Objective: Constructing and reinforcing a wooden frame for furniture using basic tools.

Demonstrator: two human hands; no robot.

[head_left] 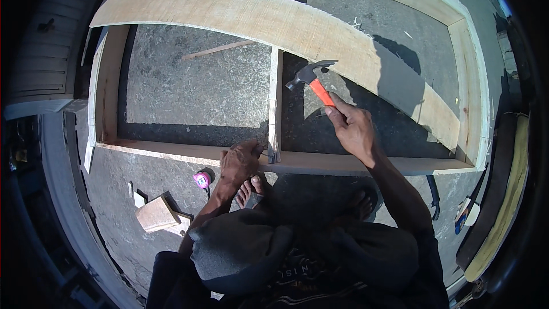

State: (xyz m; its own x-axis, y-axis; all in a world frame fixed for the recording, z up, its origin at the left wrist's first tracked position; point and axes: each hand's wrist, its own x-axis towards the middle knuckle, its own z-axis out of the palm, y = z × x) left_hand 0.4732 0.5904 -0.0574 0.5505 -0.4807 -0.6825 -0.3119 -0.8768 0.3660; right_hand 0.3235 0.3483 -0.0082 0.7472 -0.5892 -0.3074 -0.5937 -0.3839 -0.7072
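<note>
A claw hammer (pixel 322 84) with a dark head and an orange handle is raised over the wooden frame (pixel 337 161). My right hand (pixel 353 130) is closed round its handle, the head pointing away from me. Low at the frame's near rail, my left hand (pixel 240 163) rests beside the end of the middle crosspiece (pixel 275 97). Its fingers are curled and pinched together there; whatever is between them is too small to make out. A dark patch lies on the crosspiece end, just right of these fingers.
A long curved board (pixel 229 12) lies slantwise across the frame. A thin stick (pixel 217 50) is on the concrete inside it. Nearer me are a pink tape measure (pixel 202 179), wood offcuts (pixel 157 215) and a dark bar-like tool (pixel 434 197). My feet stand by the near rail.
</note>
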